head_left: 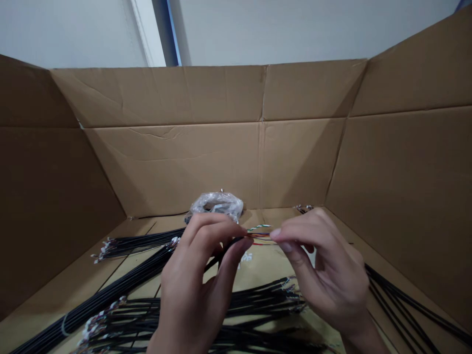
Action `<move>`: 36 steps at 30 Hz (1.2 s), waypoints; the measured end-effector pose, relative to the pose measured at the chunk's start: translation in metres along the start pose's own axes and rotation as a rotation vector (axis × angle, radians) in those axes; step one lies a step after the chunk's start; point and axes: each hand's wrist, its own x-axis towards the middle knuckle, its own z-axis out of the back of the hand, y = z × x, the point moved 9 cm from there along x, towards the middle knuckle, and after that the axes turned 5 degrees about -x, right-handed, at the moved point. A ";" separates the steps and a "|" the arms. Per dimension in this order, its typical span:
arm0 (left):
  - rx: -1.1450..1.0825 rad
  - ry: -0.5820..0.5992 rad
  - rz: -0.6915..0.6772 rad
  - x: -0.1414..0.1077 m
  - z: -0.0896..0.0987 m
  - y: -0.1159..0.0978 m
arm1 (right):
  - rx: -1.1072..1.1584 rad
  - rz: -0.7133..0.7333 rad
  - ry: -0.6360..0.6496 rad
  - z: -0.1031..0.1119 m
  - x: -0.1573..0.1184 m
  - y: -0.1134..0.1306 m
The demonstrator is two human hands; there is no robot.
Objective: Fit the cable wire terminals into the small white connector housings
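Observation:
My left hand point(206, 265) pinches a black cable point(217, 256) near its end, between thumb and forefinger. Several thin coloured wires point(260, 235) come out of that end and stretch to the right. My right hand point(324, 260) has thumb and forefinger closed on the tips of these wires. A green-and-white twisted pair point(261, 226) stands apart above the others, and a red wire point(258, 244) sticks out below. The wire tips inside my right hand are hidden by the fingers.
Cardboard walls point(169, 167) surround the work surface. Tied black cables point(110, 295) lie at the left, loose cables point(258, 305) below my hands, more cables point(401, 300) at the right. A clear plastic bag point(216, 201) rests against the back wall.

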 end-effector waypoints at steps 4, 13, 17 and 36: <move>0.087 -0.001 -0.026 -0.001 -0.001 -0.005 | -0.008 0.012 0.008 -0.002 -0.001 0.005; 0.147 0.091 -0.107 0.008 -0.008 -0.006 | -0.014 -0.034 0.107 -0.003 0.005 -0.002; 0.107 0.156 -0.052 0.011 -0.010 0.002 | 0.198 -0.362 0.141 -0.007 0.000 -0.033; -0.275 0.200 0.433 0.004 -0.025 0.039 | 0.587 -0.788 0.275 -0.041 -0.018 -0.064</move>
